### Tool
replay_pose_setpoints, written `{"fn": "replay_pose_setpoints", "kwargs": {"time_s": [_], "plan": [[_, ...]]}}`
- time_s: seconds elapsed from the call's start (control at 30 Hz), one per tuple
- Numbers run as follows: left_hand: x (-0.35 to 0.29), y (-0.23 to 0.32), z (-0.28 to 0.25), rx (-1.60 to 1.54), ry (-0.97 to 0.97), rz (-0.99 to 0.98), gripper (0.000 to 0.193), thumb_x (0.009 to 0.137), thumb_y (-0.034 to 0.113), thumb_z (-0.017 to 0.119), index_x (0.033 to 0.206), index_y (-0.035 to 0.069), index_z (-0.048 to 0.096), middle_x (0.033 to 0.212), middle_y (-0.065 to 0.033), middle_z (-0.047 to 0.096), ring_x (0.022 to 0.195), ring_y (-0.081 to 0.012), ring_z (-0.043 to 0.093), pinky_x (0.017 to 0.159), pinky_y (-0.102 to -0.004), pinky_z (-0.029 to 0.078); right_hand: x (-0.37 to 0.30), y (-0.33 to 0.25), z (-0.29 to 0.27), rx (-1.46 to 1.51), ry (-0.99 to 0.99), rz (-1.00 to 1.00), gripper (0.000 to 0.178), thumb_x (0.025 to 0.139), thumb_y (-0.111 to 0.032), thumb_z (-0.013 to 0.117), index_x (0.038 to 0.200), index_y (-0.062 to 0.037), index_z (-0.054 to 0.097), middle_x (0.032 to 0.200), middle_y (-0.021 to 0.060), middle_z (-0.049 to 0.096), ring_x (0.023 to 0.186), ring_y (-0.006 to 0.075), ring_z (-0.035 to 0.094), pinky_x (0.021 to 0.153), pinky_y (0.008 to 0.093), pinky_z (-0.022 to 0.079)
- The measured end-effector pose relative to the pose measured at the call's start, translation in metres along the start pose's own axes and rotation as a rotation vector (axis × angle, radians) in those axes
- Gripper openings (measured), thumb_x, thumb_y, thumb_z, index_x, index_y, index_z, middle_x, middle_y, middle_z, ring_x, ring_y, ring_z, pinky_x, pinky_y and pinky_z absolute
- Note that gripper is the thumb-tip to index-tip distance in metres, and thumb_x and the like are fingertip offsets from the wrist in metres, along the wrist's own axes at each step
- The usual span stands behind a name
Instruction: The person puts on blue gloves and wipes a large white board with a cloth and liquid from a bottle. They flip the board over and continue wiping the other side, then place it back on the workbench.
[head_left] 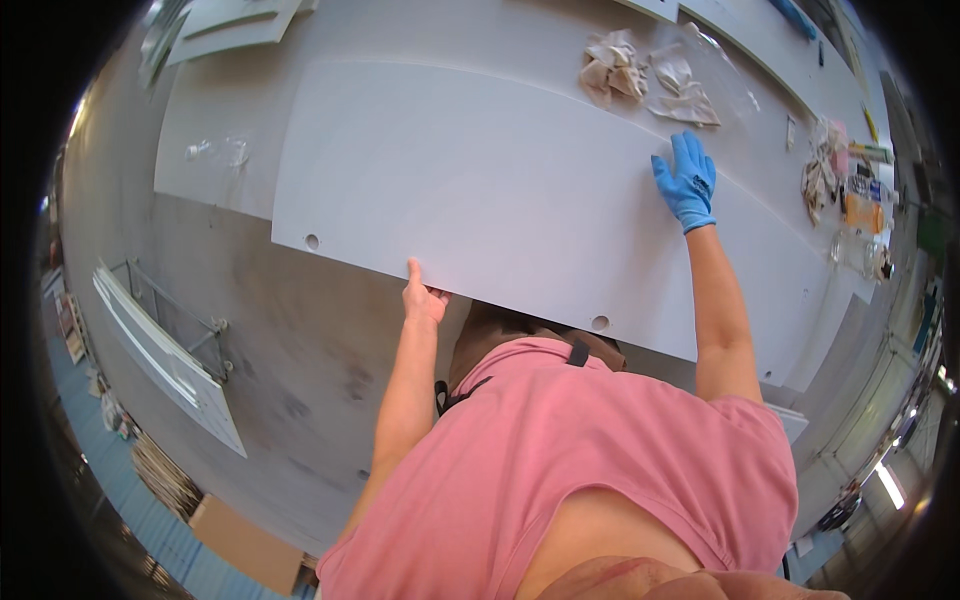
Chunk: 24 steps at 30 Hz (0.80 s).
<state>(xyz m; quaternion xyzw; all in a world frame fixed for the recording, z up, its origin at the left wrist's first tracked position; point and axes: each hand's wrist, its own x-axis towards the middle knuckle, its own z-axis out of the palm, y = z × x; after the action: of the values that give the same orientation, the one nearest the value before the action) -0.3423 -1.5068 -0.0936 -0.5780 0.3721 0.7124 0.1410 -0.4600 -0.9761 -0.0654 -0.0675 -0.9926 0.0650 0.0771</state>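
A large white panel (480, 190) with round holes near its front edge lies flat in front of me. At that front edge my left hand (423, 298), bare, has its thumb on top and its fingers curled under, closed on the panel. My right hand (688, 182) wears a blue glove and lies with fingers stretched out toward the panel's far edge, holding nothing. Just beyond it are a crumpled beige cloth (613, 68) and a clear plastic bag (705, 75) with whitish cloth in it.
To the right stand plastic bottles (860, 250), with rags (823, 172) next to them. A clear bottle (220, 151) lies at the left on the work surface. White panels lean on a rack (165, 350) at lower left, near a cardboard sheet (245, 545). More white pieces (232, 30) lie far left.
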Motion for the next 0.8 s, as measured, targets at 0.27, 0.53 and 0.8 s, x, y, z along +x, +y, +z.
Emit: {"fn": "replay_pose_setpoints", "kwargs": {"time_s": [0.27,0.53,0.8], "plan": [[-0.008,0.007,0.026,0.024,0.111,0.001,0.073,0.105,0.069,0.047,0.153,0.012,0.048,0.147,-0.0093,0.059,0.132,-0.0322,0.059,0.106,-0.056,0.05,0.013,-0.005,-0.018,-0.034,-0.055,0.031,0.046,0.088,-0.054,0.07,0.105,-0.0103,0.067,0.112,0.013,0.07,0.107,0.0336,0.064,0.095,0.0486,0.045],[-0.011,-0.009,-0.004,-0.007,0.154,0.078,0.08,0.108,0.069,0.034,0.155,0.006,0.045,0.152,-0.0123,0.056,0.132,-0.0353,0.06,0.105,-0.0573,0.055,0.008,-0.018,-0.016,-0.07,-0.061,0.04,0.047,0.086,-0.057,0.071,0.084,-0.0108,0.066,0.089,0.0126,0.07,0.091,0.0345,0.065,0.088,0.0467,0.046],[-0.018,-0.021,-0.011,0.172,0.748,0.181,0.107,0.103,0.078,0.021,0.128,-0.018,0.06,0.133,-0.0261,0.067,0.119,-0.0385,0.069,0.098,-0.0432,0.061,-0.022,-0.044,-0.024,-0.032,-0.156,-0.01,0.042,0.089,-0.054,0.07,0.086,-0.0119,0.068,0.085,0.0107,0.069,0.087,0.0321,0.065,0.087,0.0462,0.046]]}}
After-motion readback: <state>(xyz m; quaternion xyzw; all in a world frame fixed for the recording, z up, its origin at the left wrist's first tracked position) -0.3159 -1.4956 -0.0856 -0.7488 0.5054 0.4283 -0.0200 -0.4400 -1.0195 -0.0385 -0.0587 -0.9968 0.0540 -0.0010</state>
